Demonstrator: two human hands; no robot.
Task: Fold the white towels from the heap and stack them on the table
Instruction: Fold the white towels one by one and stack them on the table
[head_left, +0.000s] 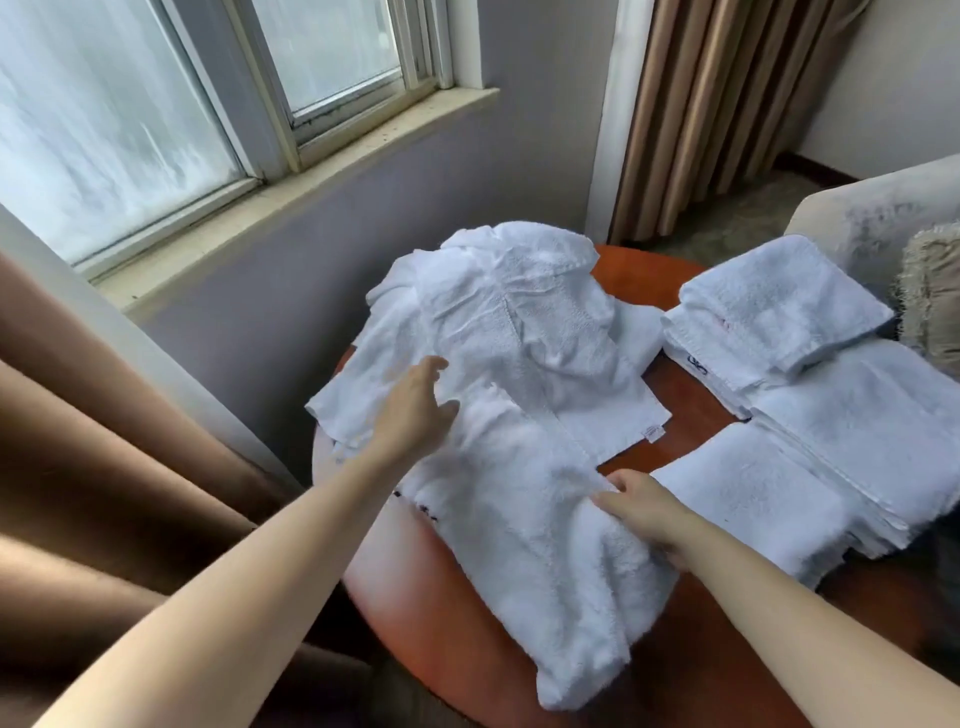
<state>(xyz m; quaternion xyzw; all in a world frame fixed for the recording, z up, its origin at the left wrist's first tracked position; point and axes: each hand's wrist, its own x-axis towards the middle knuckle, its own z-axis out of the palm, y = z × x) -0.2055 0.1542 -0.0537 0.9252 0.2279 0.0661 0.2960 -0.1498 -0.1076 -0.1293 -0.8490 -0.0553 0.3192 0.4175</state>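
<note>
Left grip (415, 410): fingers spread, flat on the heap (498, 322) of white towels. Right grip (644, 512): pinching the near towel (550, 545) at its edge. Heap lies on the round desk (685, 379); folded stack (810, 405) sits right of it.

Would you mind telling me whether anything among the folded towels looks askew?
Yes: the top folded towel sits rotated and shifted toward the far end of the stack, so its edges don't line up.
</note>
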